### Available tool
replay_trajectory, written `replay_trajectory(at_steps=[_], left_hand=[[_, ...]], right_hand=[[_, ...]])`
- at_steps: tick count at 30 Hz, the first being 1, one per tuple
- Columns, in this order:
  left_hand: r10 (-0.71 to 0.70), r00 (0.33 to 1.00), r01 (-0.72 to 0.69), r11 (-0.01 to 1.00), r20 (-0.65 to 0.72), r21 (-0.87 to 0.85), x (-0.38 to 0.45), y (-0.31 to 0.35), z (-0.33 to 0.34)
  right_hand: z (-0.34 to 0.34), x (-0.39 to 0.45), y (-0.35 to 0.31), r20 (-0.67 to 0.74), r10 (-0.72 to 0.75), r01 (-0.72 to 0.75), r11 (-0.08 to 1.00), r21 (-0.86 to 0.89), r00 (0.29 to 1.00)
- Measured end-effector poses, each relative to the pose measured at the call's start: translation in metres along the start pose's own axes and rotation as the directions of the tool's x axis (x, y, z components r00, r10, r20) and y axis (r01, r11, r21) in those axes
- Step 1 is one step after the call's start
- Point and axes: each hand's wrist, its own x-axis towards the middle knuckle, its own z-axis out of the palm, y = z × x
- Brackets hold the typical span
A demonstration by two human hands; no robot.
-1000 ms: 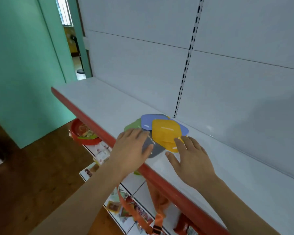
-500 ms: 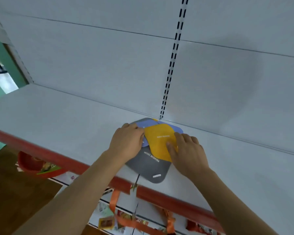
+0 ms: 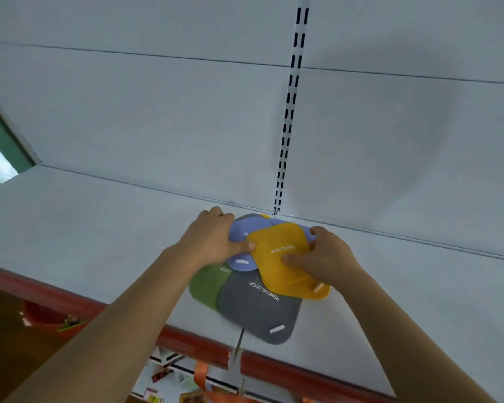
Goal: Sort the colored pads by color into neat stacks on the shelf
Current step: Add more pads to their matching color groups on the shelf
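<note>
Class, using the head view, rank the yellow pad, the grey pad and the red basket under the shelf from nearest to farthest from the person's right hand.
From the right hand:
1. Yellow pad: gripped by that hand, top of the pile.
2. Grey pad: just below, toward the shelf's front edge.
3. Red basket: far left, under the shelf.

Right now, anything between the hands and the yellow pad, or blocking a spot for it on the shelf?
No. The yellow pad lies topmost; the right hand grips it and the left hand touches its edge. Bare shelf lies open either side.
</note>
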Motion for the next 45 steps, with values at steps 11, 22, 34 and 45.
replay_trajectory(at_steps=[11,22,34,45], left_hand=[[0.109,0.988,-0.143,0.918,-0.11,-0.37,0.011,0.016,-0.018],[0.454,0.879,-0.456,0.713,-0.144,-0.533,0.004,0.096,-0.017],[0.697,0.716,-0.597,0.576,-0.047,-0.558,-0.045,0.31,0.024],[0.801,0.598,-0.676,0.479,-0.037,-0.56,-0.125,0.554,0.111]], right_hand=[[-0.003,-0.028,0.009,-0.275,-0.04,0.068,0.993,0.093,0.961],[-0.044,-0.122,0.073,-0.562,-0.014,0.187,0.95,0.251,0.827],[-0.108,-0.248,0.222,-0.719,0.289,0.036,0.916,0.4,0.632],[-0.187,-0.372,0.426,-0.729,0.444,-0.078,0.875,0.478,0.521]])
